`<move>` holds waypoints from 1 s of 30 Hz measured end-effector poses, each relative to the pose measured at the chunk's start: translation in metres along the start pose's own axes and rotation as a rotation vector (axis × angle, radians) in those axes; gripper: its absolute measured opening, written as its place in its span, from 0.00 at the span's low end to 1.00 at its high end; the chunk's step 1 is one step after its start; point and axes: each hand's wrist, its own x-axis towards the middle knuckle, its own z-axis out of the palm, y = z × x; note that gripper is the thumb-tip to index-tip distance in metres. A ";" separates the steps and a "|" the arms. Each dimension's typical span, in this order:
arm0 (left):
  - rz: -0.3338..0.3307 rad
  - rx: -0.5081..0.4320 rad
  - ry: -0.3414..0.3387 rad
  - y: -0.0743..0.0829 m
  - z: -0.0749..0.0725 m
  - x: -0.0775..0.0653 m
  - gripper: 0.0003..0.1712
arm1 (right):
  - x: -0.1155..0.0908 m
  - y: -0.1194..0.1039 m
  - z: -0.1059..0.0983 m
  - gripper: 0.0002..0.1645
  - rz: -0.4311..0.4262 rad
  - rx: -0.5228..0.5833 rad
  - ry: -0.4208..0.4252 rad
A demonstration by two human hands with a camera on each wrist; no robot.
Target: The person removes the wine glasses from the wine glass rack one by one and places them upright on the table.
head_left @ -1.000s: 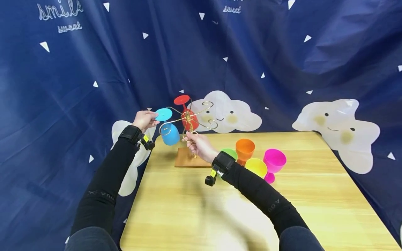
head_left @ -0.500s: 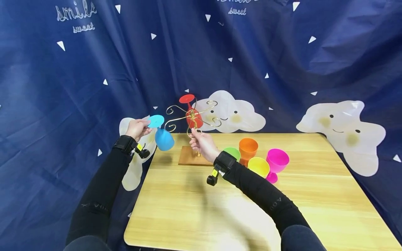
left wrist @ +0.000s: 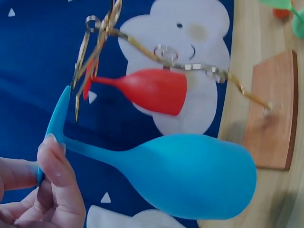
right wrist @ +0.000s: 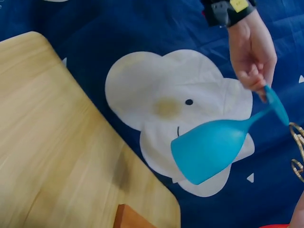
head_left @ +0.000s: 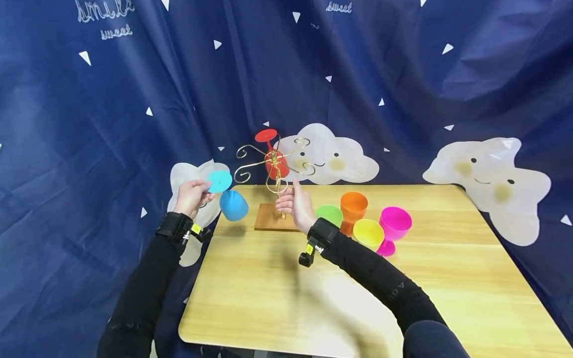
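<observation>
My left hand [head_left: 190, 198] pinches the foot of a blue plastic goblet [head_left: 234, 205] between thumb and fingers. The goblet is held upside down and tilted, its bowl off the table, left of a gold wire goblet rack [head_left: 274, 159]. In the left wrist view, the foot of the blue goblet [left wrist: 190, 175] overlaps the rack's wire arms. A red goblet [left wrist: 156, 90] hangs upside down from the rack at the back. Beside the rack's front curl, my right hand [head_left: 299, 206] has its thumb raised and fingers loosely bent, gripping nothing.
The rack's wooden base [head_left: 268, 219] stands near the table's far left corner. To its right stand upright goblets: green [head_left: 329, 215], orange [head_left: 353, 206], yellow [head_left: 368, 233] and magenta [head_left: 396, 223]. A dark blue curtain [head_left: 403, 89] hangs behind the wooden table [head_left: 447, 278].
My left hand has drawn the blue goblet left and down, away from the rack's arms. My right hand has let go of the rack's front curl and shifted slightly right.
</observation>
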 end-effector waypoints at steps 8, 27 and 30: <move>-0.021 -0.045 -0.076 -0.012 0.011 -0.032 0.17 | 0.004 0.012 -0.009 0.29 0.192 -0.167 -0.108; 0.045 -0.070 -0.210 -0.038 0.060 -0.087 0.12 | -0.011 0.052 -0.036 0.54 0.620 -0.179 -0.289; 0.067 -0.040 -0.231 -0.045 0.070 -0.099 0.13 | -0.015 0.058 -0.042 0.57 0.662 -0.159 -0.287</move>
